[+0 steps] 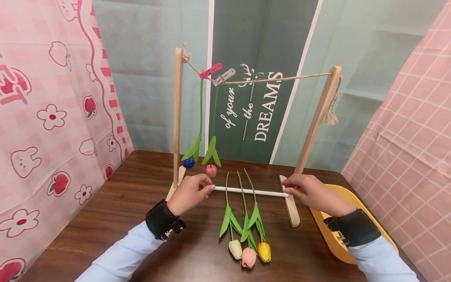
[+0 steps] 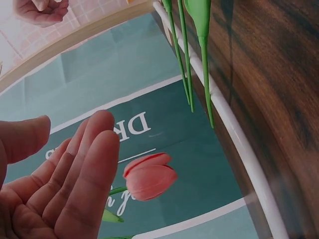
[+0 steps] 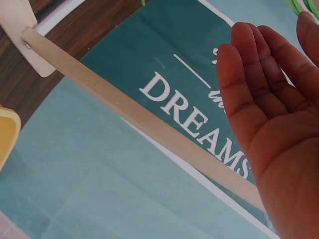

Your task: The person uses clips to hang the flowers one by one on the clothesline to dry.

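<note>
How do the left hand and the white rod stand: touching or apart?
Apart. The left wrist view shows the gap plainly: green backdrop is visible between the left hand and the white rod.

Pink printed cloth [image 1: 67, 129], green lettered backdrop [image 1: 260, 51]

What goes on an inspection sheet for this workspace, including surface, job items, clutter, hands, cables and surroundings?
Surface: dark wood-grain table.
Job's things: blue tulip and pink tulip hang bloom-down from clips on a rope; white tulip, second pink tulip and yellow tulip lie across a white rod.
Clutter: yellow tray at the right, partly hidden.
Hands: left hand and right hand hold nothing.
Cables: nothing seen.
Surroundings: green backdrop behind; pink cloth left, pink checked cloth right.
</note>
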Available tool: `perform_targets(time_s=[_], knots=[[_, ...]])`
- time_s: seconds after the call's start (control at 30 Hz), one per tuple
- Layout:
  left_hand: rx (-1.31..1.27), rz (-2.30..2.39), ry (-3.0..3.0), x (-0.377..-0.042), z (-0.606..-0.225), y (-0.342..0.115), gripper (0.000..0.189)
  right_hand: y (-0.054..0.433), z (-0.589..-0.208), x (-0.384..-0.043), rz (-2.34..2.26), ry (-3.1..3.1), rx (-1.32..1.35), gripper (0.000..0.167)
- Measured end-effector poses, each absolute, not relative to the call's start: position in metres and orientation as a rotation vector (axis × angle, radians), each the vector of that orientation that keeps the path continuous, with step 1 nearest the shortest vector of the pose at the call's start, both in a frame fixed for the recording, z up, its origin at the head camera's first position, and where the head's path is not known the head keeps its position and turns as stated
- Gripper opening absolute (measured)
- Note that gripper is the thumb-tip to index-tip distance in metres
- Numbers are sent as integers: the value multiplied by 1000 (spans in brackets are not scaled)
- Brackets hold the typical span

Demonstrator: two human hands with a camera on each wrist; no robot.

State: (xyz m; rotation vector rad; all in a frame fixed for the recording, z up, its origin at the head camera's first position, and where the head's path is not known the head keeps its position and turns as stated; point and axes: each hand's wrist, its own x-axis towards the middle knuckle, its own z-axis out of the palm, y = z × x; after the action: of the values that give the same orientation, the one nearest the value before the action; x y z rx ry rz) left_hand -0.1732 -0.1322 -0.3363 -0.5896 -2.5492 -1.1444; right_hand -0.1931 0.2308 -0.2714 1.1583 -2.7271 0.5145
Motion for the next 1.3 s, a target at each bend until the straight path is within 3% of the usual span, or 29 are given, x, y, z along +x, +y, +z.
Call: perform_targets(time_s=[0.63,1.3], knots=[[-572,-1301,-2605,-173,-351,-132,11,245,-287,-187,499,-2766,1084,15],[-546,-1461,-2641,-176,-370,-140,15,281,-296,-186,449,-2806,932,21]])
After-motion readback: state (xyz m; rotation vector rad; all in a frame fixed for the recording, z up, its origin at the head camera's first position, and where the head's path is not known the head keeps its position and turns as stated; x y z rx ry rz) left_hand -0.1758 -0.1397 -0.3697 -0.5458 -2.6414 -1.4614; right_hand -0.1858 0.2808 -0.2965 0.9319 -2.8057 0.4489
